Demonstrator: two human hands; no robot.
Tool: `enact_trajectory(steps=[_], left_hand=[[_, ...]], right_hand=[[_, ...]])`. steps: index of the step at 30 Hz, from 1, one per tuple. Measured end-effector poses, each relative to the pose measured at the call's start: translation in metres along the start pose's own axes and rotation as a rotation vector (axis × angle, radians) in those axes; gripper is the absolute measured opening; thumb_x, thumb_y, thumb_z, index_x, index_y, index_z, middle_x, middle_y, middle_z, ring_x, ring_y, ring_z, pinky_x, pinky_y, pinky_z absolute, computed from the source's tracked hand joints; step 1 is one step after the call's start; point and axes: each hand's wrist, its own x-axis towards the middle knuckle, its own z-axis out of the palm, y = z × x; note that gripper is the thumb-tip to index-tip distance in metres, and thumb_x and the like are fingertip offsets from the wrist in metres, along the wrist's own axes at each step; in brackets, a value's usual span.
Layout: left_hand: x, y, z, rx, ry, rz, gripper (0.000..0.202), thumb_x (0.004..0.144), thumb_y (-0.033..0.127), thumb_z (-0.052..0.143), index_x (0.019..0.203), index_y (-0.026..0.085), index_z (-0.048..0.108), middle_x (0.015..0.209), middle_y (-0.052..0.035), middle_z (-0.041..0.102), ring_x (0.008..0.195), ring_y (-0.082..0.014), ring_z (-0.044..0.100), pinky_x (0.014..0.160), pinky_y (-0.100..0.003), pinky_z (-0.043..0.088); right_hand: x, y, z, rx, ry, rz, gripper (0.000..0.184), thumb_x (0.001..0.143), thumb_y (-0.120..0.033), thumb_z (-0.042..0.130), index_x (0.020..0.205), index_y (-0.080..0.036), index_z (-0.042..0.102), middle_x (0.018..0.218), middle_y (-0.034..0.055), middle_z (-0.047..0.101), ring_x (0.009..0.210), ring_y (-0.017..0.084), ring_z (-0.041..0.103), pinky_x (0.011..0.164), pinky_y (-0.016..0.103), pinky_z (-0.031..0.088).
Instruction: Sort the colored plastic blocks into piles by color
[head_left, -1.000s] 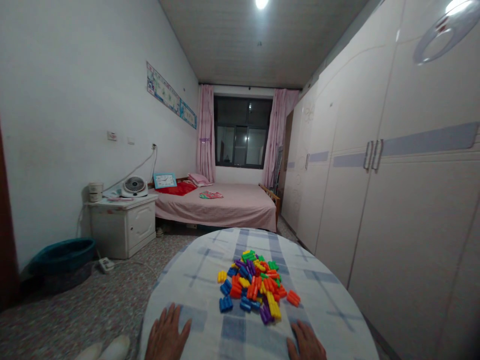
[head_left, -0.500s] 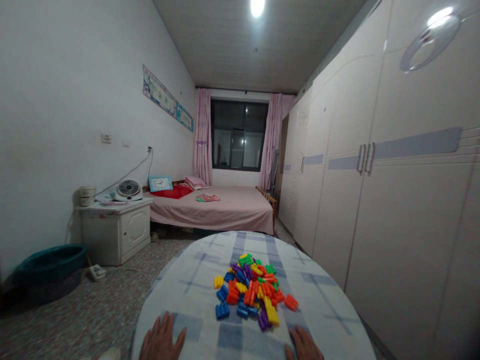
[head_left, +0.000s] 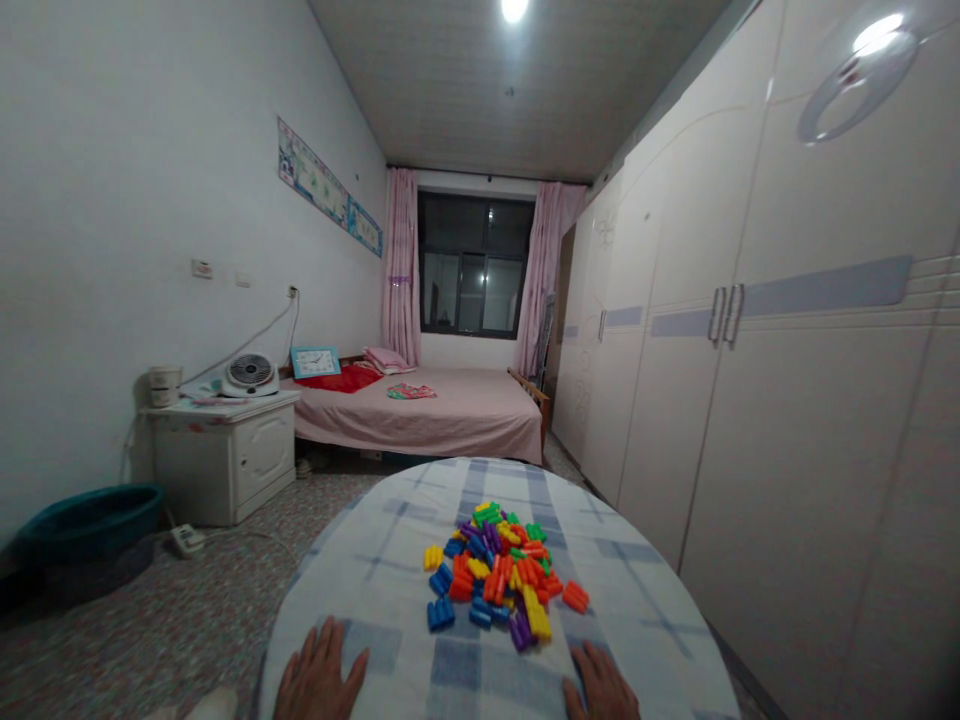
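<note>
A heap of small plastic building blocks (head_left: pixel 499 575) in orange, blue, yellow, green and purple lies in the middle of a round table (head_left: pixel 390 560) covered with a blue-and-white checked cloth. My left hand (head_left: pixel 315 680) rests flat on the cloth at the near edge, fingers spread, holding nothing. My right hand (head_left: pixel 600 685) lies flat on the cloth at the near right, fingers apart, just short of the blocks. A lone blue block (head_left: pixel 441 614) and an orange block (head_left: pixel 575 596) sit at the heap's edges.
A white wardrobe (head_left: pixel 750 380) runs close along the table's right side. A pink bed (head_left: pixel 442 415) stands beyond the table under a dark window. At left are a white bedside cabinet (head_left: pixel 225 455) with a fan (head_left: pixel 249 374), a teal basin (head_left: pixel 90 510) and a power strip (head_left: pixel 186 540) on the floor.
The view has shifted slightly; both hands stay flat on the cloth near the table's edge. The blocks have not moved.
</note>
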Motion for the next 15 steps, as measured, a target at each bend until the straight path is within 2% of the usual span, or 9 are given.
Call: enact_trajectory(steps=[3,7,11,15], left_hand=[[0.0013,-0.0009,0.0029,0.085,-0.037,-0.001,0.049,0.085,0.027,0.044,0.133,0.022,0.052,0.148,-0.0096,0.036,0.139,-0.0317,0.027,0.112,-0.049,0.021],[0.0001,-0.0009,0.0033,0.096,-0.025,0.037,0.048,0.083,0.021,0.044,0.13,0.024,0.054,0.148,-0.0095,0.036,0.139,-0.0323,0.027,0.112,-0.052,0.019],[0.0004,-0.0006,0.0042,-0.006,0.029,0.017,0.05,0.084,0.031,0.044,0.132,0.019,0.052,0.146,-0.0122,0.04,0.137,-0.0307,0.03,0.112,-0.051,0.02],[0.0027,-0.0017,0.0055,0.012,-0.01,-0.016,0.05,0.084,0.031,0.043,0.131,0.018,0.054,0.148,-0.0117,0.036,0.139,-0.031,0.027,0.113,-0.048,0.019]], right_hand=[[-0.0009,-0.0016,-0.0002,0.002,0.025,-0.007,0.04,0.082,-0.039,0.05,0.115,-0.024,0.067,0.126,0.007,0.061,0.117,0.026,0.057,0.096,0.038,0.049],[-0.0011,-0.0014,-0.0012,0.025,0.062,-0.013,0.036,0.08,-0.037,0.054,0.11,-0.024,0.069,0.121,0.0075,0.064,0.113,0.027,0.06,0.093,0.038,0.05],[-0.0007,0.0017,0.0012,0.045,0.104,-0.026,0.034,0.078,-0.036,0.055,0.107,-0.025,0.07,0.119,0.0071,0.066,0.11,0.027,0.061,0.091,0.038,0.051],[0.0007,0.0057,0.0079,0.039,0.098,-0.025,0.035,0.078,-0.038,0.055,0.107,-0.026,0.07,0.118,0.0067,0.066,0.109,0.027,0.062,0.088,0.037,0.052]])
